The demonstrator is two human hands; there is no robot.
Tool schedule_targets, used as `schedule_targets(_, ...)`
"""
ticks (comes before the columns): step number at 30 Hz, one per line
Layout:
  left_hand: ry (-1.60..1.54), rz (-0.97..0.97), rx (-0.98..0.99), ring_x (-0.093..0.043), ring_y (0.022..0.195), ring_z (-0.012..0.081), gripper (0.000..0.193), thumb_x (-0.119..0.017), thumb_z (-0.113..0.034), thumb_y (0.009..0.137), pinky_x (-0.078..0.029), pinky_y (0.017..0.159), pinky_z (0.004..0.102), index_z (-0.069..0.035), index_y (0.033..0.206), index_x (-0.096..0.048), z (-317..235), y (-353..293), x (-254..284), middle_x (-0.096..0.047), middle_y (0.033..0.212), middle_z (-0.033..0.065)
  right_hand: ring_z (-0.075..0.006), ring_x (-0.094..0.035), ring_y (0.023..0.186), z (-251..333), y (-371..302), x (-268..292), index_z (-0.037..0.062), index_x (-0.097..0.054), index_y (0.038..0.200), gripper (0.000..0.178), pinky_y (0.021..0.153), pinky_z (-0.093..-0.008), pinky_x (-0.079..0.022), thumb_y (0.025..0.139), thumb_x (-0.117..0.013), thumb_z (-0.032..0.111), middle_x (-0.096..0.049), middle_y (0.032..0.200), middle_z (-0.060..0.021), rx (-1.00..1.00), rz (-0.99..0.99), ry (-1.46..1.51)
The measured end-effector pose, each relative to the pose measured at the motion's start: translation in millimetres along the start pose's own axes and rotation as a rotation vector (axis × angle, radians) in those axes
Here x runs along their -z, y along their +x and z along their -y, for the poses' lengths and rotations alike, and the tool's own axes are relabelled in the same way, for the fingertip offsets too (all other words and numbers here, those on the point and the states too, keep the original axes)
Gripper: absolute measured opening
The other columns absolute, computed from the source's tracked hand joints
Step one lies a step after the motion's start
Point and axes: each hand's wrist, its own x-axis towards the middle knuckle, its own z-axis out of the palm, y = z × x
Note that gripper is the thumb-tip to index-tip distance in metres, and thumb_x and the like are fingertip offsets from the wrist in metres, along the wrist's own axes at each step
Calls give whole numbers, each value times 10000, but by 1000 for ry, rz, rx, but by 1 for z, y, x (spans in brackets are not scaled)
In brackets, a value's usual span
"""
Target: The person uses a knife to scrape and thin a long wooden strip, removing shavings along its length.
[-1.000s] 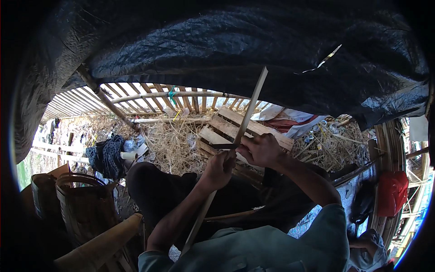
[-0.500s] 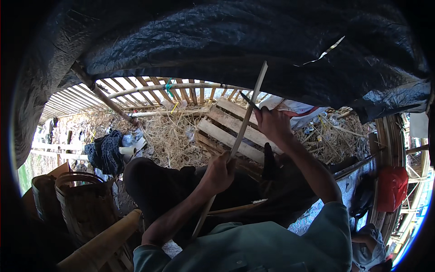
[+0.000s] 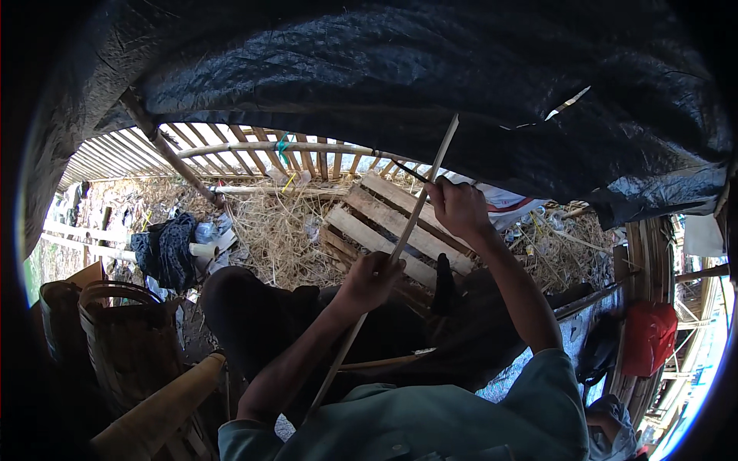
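Observation:
A long thin bamboo strip runs diagonally from the black tarp overhead down to my lap. My left hand grips it at its middle, above my dark-trousered knees. My right hand is closed higher up on the strip. It also holds a thin dark blade that sticks out to the left across the strip. My forearms come up from my teal shirt at the bottom edge.
A wooden pallet lies on straw behind my hands. Woven baskets and a thick bamboo pole stand at the lower left. A dark cloth heap, a slatted bamboo fence and a red container surround me.
My right hand has slid up the strip, away from my left hand, which has dropped slightly lower and stayed gripping the strip.

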Motion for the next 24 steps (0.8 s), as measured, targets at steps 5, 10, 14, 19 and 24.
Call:
schedule_targets(5, -139, 141, 291, -506, 524, 97, 255, -576, -233, 867, -396, 482, 264, 17, 821, -564, 1, 1, 10, -521, 598, 20, -291, -609, 556, 46, -22, 13, 57, -595, 778, 231, 523, -395, -492, 847, -581, 277, -605, 627, -101, 176, 133, 178)
schedule_targets(10, -114, -153, 93, -508, 523, 112, 185, -653, -151, 779, -399, 494, 292, 21, 760, -588, 7, 3, 2, -539, 572, 78, -301, -604, 497, 63, -43, 14, 61, -569, 804, 326, 478, -405, -490, 889, -502, 369, -565, 511, -120, 280, 176, 243)
schedule_targets(14, -181, -43, 192, -516, 558, 86, 158, -647, -124, 765, -408, 510, 272, 30, 781, -612, -7, 6, 15, -562, 595, 66, -319, -604, 508, 66, -48, 7, 57, -579, 821, 324, 514, -426, -495, 900, -479, 355, -570, 523, -135, 209, 323, 221)
schedule_targets(19, -129, -73, 178, -516, 574, 55, 143, -638, -115, 783, -409, 504, 248, 27, 792, -630, -3, 3, 14, -570, 606, 40, -331, -603, 516, 70, -54, 3, 49, -598, 857, 324, 534, -440, -499, 905, -468, 341, -582, 546, -145, 190, 296, 245)
schedule_targets(24, -10, -68, 101, -528, 581, 46, 135, -630, -119, 807, -404, 486, 243, 15, 810, -642, -16, 0, 14, -581, 622, 34, -316, -606, 513, 63, -55, -3, 56, -614, 852, 305, 484, -404, -499, 885, -498, 335, -587, 560, -143, 207, 241, 293)
